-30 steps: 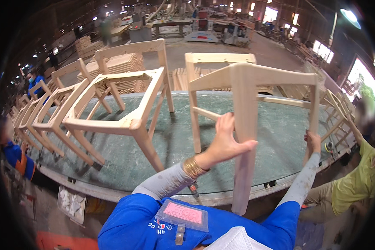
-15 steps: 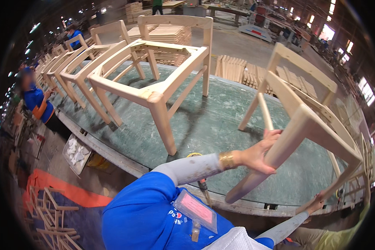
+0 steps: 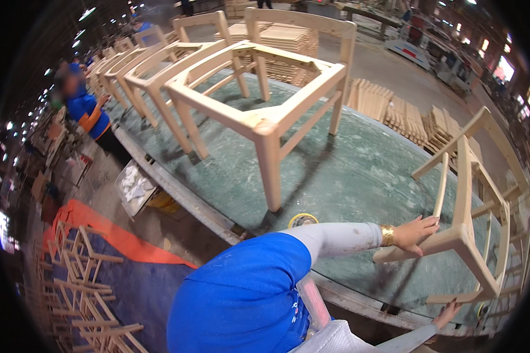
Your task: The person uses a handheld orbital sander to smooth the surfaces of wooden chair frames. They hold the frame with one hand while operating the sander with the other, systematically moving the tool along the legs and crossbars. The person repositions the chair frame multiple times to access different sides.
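person's own blue shirt (image 3: pixel 241 288) and gray left sleeve (image 3: pixel 344 238) nearest, gold band (image 3: pixel 387 235) at the wrist. left hand (image 3: pixel 417 233): fingers and thumb spread, lying over one leg of a pale wood chair frame (image 3: pixel 464 230). right hand (image 3: pixel 447 313): fingertips at the end of another leg, lower down; cannot tell whether they pinch it. the chair frame is at the right side of the view, over the green tabletop (image 3: pixel 347 182); cannot tell if every foot touches down. a yellow-rimmed round item (image 3: pixel 303 219) sits on the near side of the table, just above the left sleeve. second chair frame (image 3: pixel 268 159) upright near mid-table, more chair frames (image 3: pixel 169 120) in a row behind it, leftward. off the table's left edge: tray of white scraps (image 3: pixel 136 183), orange sheet (image 3: pixel 112 235), jumbled chair frames on the floor (image 3: pixel 85 287). co-worker (image 3: pixel 88 109) in blue stands farther along that edge. beyond the table: stacked wooden pieces (image 3: pixel 371 101), then a white-and-red machine (image 3: pixel 407 52).
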Tool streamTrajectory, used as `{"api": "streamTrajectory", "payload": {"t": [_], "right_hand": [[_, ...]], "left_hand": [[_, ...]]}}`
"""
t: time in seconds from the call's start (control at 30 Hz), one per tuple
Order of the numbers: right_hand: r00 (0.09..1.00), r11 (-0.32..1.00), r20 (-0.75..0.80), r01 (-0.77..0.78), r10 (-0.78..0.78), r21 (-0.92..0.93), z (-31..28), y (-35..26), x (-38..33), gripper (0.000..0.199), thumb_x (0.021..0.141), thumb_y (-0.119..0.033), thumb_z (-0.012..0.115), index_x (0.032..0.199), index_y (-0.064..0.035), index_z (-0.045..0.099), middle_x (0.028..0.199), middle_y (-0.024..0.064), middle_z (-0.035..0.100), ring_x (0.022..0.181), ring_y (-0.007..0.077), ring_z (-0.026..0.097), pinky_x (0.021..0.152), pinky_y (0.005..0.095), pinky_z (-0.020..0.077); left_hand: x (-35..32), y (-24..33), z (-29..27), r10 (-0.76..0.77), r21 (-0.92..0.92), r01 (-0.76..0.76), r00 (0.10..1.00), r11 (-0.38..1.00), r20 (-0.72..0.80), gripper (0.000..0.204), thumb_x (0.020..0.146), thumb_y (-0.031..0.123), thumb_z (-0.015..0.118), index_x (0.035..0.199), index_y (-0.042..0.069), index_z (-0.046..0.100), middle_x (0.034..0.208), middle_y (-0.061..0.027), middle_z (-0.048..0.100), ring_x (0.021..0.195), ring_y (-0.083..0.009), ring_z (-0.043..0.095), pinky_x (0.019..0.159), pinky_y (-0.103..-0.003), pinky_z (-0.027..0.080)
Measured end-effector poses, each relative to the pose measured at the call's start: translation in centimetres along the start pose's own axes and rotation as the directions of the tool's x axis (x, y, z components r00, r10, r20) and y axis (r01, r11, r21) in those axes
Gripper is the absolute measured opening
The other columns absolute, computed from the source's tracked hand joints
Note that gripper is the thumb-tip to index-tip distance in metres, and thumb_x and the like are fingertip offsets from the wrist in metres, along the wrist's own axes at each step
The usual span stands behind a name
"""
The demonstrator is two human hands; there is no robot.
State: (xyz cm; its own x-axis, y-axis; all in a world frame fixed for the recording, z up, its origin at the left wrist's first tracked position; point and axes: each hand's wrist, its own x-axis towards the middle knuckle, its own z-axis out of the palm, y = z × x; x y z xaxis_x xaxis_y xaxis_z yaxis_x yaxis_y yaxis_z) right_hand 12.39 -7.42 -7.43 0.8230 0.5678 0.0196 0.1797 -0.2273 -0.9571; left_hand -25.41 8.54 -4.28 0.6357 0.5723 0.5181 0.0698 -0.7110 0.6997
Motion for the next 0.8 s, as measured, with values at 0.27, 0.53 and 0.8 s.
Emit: {"api": "streamTrajectory", "payload": {"t": [0.27,0.53,0.8], "right_hand": [[0.733,0.825,0.654,-0.244,-0.187,0.510,9.4,-1.9,-22.4,0.028,0.094,-0.026,0.054,0.108,-0.0015,0.055,0.092,0.0050,0.056,0.078,0.0121,0.052,0.063,0.0215,0.0419],[0.383,0.910,0.912,-0.310,-0.146,0.276,42.1,-13.6,-31.3,0.048,0.096,-0.037,0.048,0.128,-0.0021,0.047,0.120,0.0148,0.057,0.103,0.0173,0.056,0.086,0.0350,0.0446],[0.355,0.630,0.908,-0.659,-0.221,0.411,61.4,-20.5,-37.6,0.058,0.088,-0.052,0.053,0.114,-0.0007,0.050,0.087,0.0114,0.064,0.070,0.0229,0.064,0.063,0.0383,0.0535]], "left_hand": [[-27.5,4.9,-14.6,-0.360,-0.075,0.492,0.725,0.867,0.588,0.041,0.080,0.036,0.067,0.099,-0.001,0.064,0.093,-0.0169,0.067,0.087,-0.0273,0.064,0.076,-0.036,0.049],[-42.0,6.6,-26.6,-0.681,0.182,0.872,0.473,0.455,-0.559,0.079,0.068,0.048,0.073,0.124,-0.002,0.052,0.116,-0.0243,0.058,0.110,-0.0344,0.056,0.096,-0.037,0.043],[-31.0,2.0,-23.9,-0.427,-0.139,0.497,0.529,0.856,-0.734,0.069,0.072,0.026,0.077,0.128,0.004,0.043,0.115,-0.0219,0.057,0.109,-0.0331,0.056,0.089,-0.040,0.046]]}}
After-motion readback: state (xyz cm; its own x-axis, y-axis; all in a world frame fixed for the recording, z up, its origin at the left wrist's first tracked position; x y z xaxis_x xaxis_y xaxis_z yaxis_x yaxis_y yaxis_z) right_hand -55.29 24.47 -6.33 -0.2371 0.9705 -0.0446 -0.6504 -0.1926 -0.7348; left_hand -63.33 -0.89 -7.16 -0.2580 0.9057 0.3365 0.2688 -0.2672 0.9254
